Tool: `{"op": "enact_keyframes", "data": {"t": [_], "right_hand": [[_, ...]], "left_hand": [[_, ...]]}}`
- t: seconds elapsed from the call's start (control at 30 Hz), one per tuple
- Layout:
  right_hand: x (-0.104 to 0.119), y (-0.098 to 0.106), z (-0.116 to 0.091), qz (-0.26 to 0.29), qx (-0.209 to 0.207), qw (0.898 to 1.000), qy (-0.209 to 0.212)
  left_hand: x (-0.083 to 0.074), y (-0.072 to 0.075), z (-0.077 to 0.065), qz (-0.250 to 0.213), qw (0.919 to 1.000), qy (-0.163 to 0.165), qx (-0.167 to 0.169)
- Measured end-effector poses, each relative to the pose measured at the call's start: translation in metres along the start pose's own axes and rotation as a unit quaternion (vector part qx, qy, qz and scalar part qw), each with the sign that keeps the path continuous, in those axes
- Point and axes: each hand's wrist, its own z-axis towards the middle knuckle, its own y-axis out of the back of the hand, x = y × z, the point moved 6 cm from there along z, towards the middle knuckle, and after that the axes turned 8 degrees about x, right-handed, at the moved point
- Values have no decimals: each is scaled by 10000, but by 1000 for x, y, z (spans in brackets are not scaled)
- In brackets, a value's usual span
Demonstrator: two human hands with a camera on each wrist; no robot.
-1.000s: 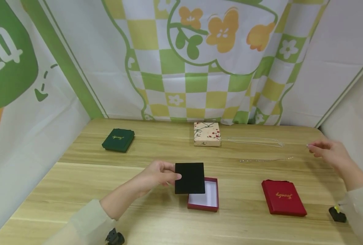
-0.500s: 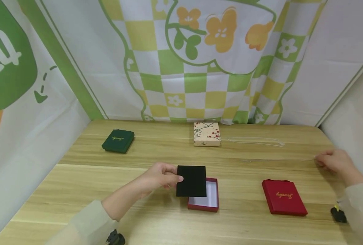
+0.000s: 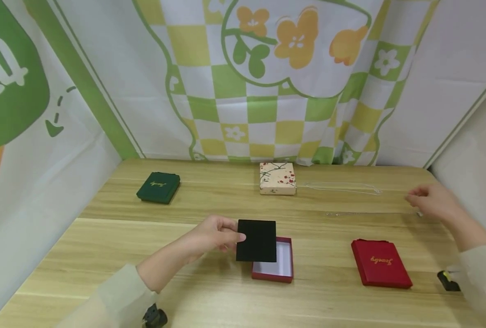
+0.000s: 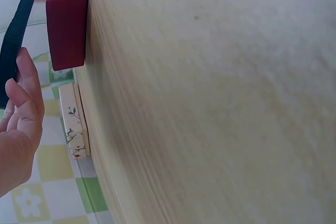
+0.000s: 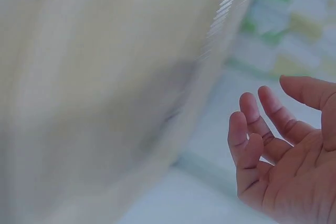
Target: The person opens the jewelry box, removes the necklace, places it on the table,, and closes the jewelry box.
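Note:
My left hand pinches a black square pad by its left edge, thumb on top. Below the pad, partly covered by it, stands a red box base with a white inside. At the far right my right hand hovers over the table; its fingers are loosely bent and hold nothing in the right wrist view. Just beneath and left of it, a thin silvery chain lies stretched sideways on the wood. Behind that lies a looped silver necklace.
A red lid with gold lettering lies at the front right. Against the back stands a cream flower-patterned box. A dark green box sits at the back left. Fabric walls enclose the wooden table.
My right hand drew the chain's end rightward and straight, then let it go and lifted up and left. My left hand with the black pad shifted slightly right and down.

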Motion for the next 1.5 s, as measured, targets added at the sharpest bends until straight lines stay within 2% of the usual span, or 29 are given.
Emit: {"op": "enact_keyframes", "data": {"t": [0.1,0.2,0.3,0.37,0.5,0.6,0.73,0.87,1.23,1.5], "right_hand": [[52,-6,-3,9,-146,9989,456],[111,-25,-11,190,-75,9943,1047],[164,-56,-25,537,409,9861,1518],[192,-80,-36,676,850,9777,1800],[225,-123,-52,605,1746,9651,1856],[238,-144,-56,298,1909,9642,1819],[244,-158,-57,-45,1699,9670,1896],[244,-163,-56,-245,1507,9680,1992],[247,-145,-58,-219,544,9746,2163],[251,-139,-60,-327,105,9737,2253]], "left_hand": [[0,-1,1,-15,10000,-5,11],[0,-1,3,-50,10000,-12,17],[0,-2,5,-85,10000,0,21],[0,-2,7,-83,10000,14,21],[1,-3,7,-46,10000,25,27],[1,-3,6,-95,9999,-8,54],[2,-3,6,-184,9997,-65,117],[2,-3,6,-175,9998,-63,114],[-4,-3,7,-146,9998,-67,119],[-11,-3,7,251,9996,-128,32]]}}
